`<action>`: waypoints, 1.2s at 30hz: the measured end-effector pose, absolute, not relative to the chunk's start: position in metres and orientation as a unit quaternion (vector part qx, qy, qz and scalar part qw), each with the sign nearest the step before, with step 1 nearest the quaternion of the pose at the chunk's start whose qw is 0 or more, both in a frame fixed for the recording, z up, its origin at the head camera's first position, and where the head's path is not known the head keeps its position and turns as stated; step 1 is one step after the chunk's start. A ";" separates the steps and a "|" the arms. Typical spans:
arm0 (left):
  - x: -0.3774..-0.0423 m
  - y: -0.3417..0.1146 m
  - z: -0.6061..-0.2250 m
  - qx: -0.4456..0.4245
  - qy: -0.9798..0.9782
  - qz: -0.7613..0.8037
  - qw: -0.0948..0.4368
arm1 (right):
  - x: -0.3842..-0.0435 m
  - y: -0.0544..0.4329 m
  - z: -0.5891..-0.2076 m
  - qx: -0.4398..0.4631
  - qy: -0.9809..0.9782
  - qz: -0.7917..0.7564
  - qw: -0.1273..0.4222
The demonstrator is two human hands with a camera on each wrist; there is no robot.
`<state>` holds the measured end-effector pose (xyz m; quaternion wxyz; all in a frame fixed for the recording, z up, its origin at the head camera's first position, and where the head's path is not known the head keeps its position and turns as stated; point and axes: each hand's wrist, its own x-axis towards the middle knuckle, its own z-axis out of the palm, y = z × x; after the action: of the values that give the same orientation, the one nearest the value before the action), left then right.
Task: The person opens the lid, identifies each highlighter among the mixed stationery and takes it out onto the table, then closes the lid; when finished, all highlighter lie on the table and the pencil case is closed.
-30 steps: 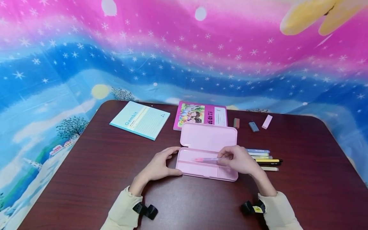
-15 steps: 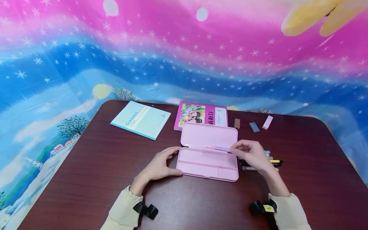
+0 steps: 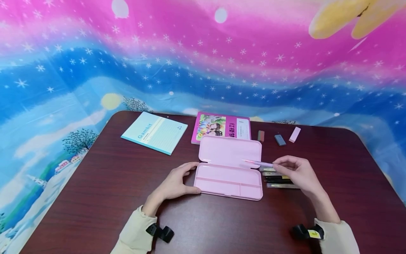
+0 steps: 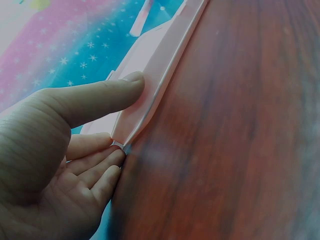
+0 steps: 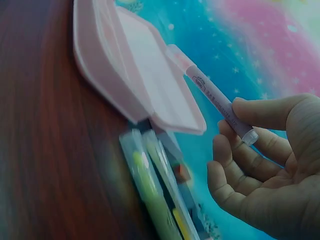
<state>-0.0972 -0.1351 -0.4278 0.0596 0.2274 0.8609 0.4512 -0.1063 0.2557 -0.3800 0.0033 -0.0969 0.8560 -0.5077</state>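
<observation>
A pink pencil case (image 3: 219, 188) lies with its lid (image 3: 229, 151) folded back, its compartments bare. My left hand (image 3: 175, 182) holds the case's left end, thumb on the front side and fingers at the end, as the left wrist view shows. Between thumb and fingers my right hand (image 3: 299, 173) pinches a pale purple highlighter (image 5: 215, 95) with a pinkish cap, to the right of the case. It points left over the lid's right corner. Beneath that hand, several pens and highlighters (image 3: 282, 185) lie on the table, partly hidden; a green highlighter (image 5: 152, 195) shows in the right wrist view.
A light blue notebook (image 3: 155, 132) lies at the back left. Behind the lid is a magenta book (image 3: 222, 123), partly covered. A red-green eraser (image 3: 261, 135), a blue-grey eraser (image 3: 280, 139) and a pink eraser (image 3: 295, 134) lie at the back right. A patterned cloth (image 3: 190, 63) hangs behind the table.
My right hand has moved right with the highlighter, from above the case's compartments, past the lid, to over the loose pens. The left hand and the case have stayed put.
</observation>
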 end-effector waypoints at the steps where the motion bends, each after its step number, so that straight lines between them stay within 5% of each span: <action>1: -0.097 -0.135 -0.428 0.227 0.861 0.451 0.060 | -0.105 0.259 -0.381 -0.097 0.858 -0.504 0.000; 36: -0.098 -0.137 -0.430 0.226 0.861 0.450 0.064 | -0.065 0.353 -0.399 -0.058 0.911 -0.399 0.085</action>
<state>-0.0982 -0.1368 -0.4298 0.0638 0.2263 0.8613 0.4505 -0.0651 0.3529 -0.3993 0.0850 -0.0583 0.9111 -0.3990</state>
